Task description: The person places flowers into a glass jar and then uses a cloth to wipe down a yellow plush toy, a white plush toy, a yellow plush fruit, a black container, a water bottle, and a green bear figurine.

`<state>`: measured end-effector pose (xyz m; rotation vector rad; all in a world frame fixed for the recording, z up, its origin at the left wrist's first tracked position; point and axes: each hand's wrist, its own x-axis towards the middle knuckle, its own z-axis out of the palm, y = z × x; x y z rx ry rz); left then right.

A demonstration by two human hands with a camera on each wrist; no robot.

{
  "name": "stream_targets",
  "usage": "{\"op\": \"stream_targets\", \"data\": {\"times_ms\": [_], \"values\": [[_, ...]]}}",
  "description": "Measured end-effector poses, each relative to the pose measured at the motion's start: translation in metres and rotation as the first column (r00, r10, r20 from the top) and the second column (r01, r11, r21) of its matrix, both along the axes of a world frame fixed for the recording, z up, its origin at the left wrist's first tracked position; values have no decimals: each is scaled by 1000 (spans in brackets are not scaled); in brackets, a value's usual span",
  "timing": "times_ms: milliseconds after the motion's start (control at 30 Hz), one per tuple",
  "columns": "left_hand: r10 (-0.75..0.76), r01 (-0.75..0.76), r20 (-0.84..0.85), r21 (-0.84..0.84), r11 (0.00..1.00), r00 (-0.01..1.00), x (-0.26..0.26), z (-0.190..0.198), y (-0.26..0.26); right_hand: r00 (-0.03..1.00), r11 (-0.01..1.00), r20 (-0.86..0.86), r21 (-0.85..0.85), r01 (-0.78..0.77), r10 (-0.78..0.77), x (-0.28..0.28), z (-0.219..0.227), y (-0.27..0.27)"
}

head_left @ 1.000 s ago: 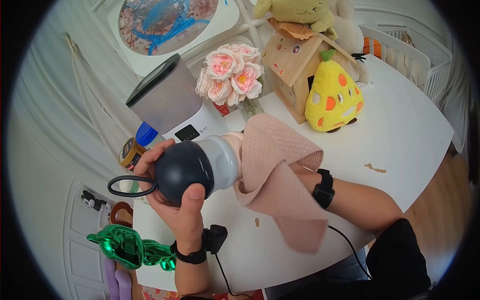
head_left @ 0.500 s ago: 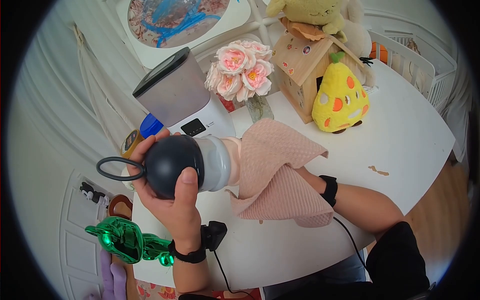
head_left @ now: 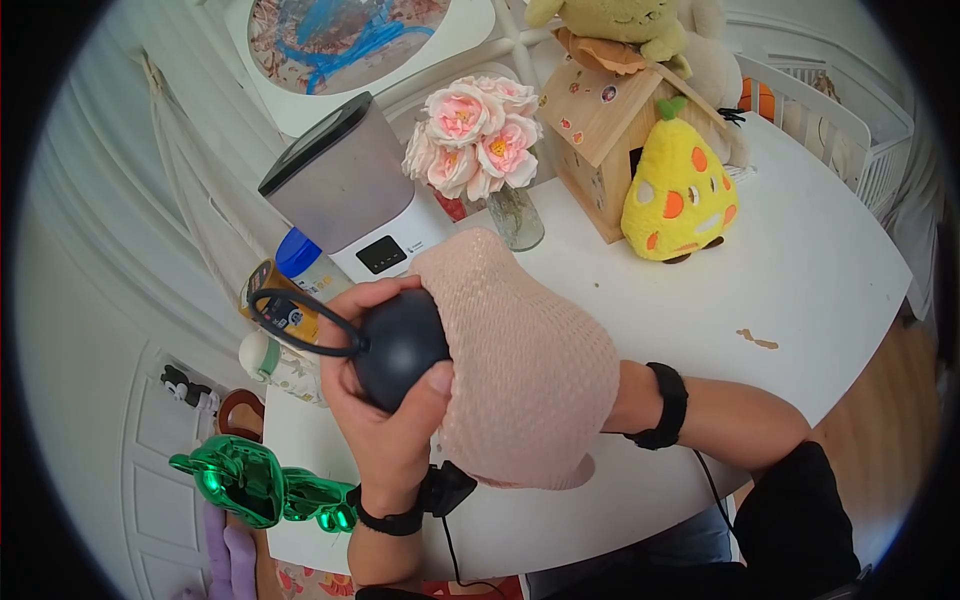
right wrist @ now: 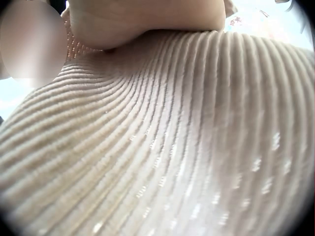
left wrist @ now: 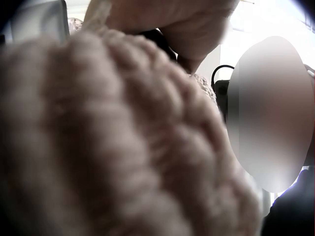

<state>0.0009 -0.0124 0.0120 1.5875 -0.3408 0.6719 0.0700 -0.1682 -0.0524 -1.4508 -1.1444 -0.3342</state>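
Step in hand is judged to be the wiping of a dark, round-ended bottle [head_left: 400,350], its rounded end bare and its remainder hidden under a pink textured cloth [head_left: 530,370]; both are held above the white table [head_left: 820,280]; the rounded end is grasped by the curled fingers and thumb of the left hand [head_left: 380,425]; of the right hand [head_left: 628,395] only the part near the wrist is seen in the head view, the rest being covered by cloth, so whether its fingers are clenched or released cannot be told; for the next move, a steady left grip seems called for, with the cloth pressed round the covered part and the bottle turned within it; counted: one held bottle, one cloth, two hands, two black wrist bands [head_left: 668,405]; one appliance [head_left: 350,170]; one glass vase [head_left: 520,222], with at least four pink blooms [head_left: 465,115]; one wooden house [head_left: 590,115], one yellow plush [head_left: 675,195] just beside it, two further soft toys [head_left: 620,20] above and behind; one blue-lidded container [head_left: 298,253], one gold-and-dark tub [head_left: 290,318], one white-and-green bottle [head_left: 262,352]; one shiny green figure [head_left: 240,480] at the table's left edge.
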Motion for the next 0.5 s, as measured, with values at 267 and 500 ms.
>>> {"op": "stream_targets", "data": {"times_ms": [267,500], "values": [[121,-113,168,-58,992,978,-15,12,-3,983,994,143,13,112,-113,5,34,36],[204,-193,138,-90,977,969,-12,11,-5,936,973,263,47,228,-232,-2,40,27]]}}
